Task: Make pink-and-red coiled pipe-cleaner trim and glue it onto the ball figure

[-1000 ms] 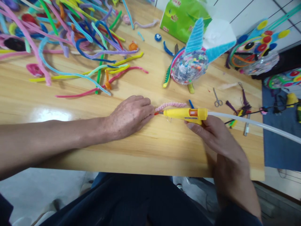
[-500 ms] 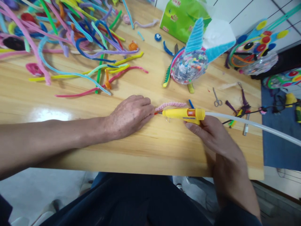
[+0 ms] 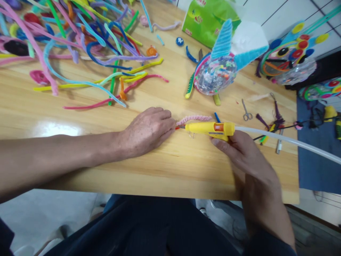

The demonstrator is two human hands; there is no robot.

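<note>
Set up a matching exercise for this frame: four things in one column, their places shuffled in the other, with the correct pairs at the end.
Things:
1. yellow glue gun
2. pink braided strip
3. small scissors
4. green packet

Places:
A. behind the blue-eared ornament
B. lying beside the left hand
C. held in the right hand
D. lying near the purple tassels

Pairs: 1-C, 2-B, 3-D, 4-A

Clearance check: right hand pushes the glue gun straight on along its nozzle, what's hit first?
Likely the small red piece at the fingertips of the left hand, then that hand. Depth is unclear; the nozzle may already touch the piece.
</note>
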